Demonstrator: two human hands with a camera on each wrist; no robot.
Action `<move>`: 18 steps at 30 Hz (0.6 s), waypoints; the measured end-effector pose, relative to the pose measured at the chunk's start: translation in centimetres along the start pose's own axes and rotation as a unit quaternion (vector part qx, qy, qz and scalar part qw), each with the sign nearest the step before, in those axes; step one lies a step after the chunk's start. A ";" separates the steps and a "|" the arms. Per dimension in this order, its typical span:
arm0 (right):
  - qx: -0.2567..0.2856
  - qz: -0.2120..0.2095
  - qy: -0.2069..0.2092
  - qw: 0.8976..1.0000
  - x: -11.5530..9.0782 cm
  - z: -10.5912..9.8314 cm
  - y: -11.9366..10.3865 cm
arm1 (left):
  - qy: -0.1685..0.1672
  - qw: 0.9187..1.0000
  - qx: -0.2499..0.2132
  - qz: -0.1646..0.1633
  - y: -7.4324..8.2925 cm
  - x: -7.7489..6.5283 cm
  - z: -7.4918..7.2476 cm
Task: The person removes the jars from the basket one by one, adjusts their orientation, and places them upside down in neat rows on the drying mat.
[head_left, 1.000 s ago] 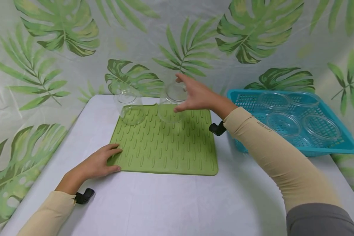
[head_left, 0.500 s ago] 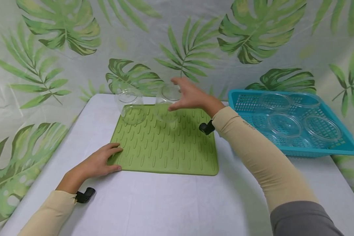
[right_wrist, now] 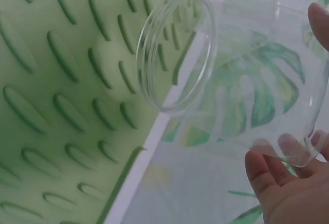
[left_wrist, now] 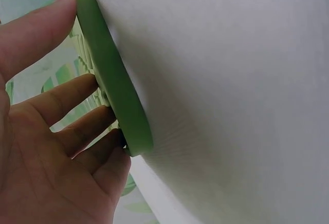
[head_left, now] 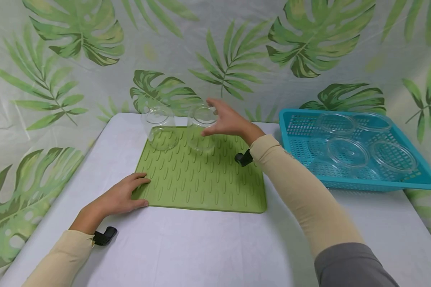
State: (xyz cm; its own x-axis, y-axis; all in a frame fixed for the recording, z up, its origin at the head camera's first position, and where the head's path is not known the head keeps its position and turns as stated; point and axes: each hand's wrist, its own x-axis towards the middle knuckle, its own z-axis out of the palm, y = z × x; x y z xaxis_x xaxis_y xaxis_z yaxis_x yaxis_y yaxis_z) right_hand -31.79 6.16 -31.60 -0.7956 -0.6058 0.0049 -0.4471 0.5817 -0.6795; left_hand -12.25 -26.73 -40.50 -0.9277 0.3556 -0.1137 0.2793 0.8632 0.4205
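My right hand [head_left: 228, 119] grips a clear glass jar [head_left: 195, 133] by its base, thumb on one side and fingers on the other. The jar is upside down over the back of a green ribbed mat [head_left: 201, 179]; in the right wrist view its round rim [right_wrist: 177, 54] faces the mat, close over it. To its left, a second clear jar [head_left: 161, 133] stands inverted at the mat's back left. My left hand [head_left: 118, 195] lies at the mat's front left, thumb and fingertips touching its edge in the left wrist view.
A turquoise plastic basket [head_left: 344, 185] at the right holds several similar clear jars [head_left: 347, 153]. White cloth [head_left: 201, 247] covers the table, and a leaf-patterned curtain [head_left: 237, 48] hangs right behind its back edge.
My right hand has moved left and slightly down with the jar, bringing it closer to the standing one. My left hand has stayed at the mat's edge.
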 end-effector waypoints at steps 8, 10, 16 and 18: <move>0.042 0.015 0.003 0.999 0.9 1.4 0.6 | 0.001 1.000 -0.001 0.000 -0.2 0.0 0.1; 0.049 0.018 0.003 0.999 1.1 1.7 0.8 | 0.002 1.000 0.000 0.002 -0.3 0.0 0.2; 0.064 0.025 -0.003 0.998 1.5 2.5 1.4 | 0.004 1.000 0.001 0.005 -0.5 0.1 0.3; 0.070 0.027 -0.006 0.997 1.6 2.7 1.5 | 0.005 1.000 0.002 0.006 -0.5 0.1 0.3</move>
State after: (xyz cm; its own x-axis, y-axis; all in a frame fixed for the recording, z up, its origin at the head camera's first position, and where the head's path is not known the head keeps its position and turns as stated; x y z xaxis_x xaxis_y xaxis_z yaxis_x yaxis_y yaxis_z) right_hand -32.58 4.59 -34.58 -0.8114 -0.5829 -0.0424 -0.3417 0.5321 -0.7747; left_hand -12.43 -27.03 -40.96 -0.9270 0.3615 -0.0999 0.2905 0.8605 0.4185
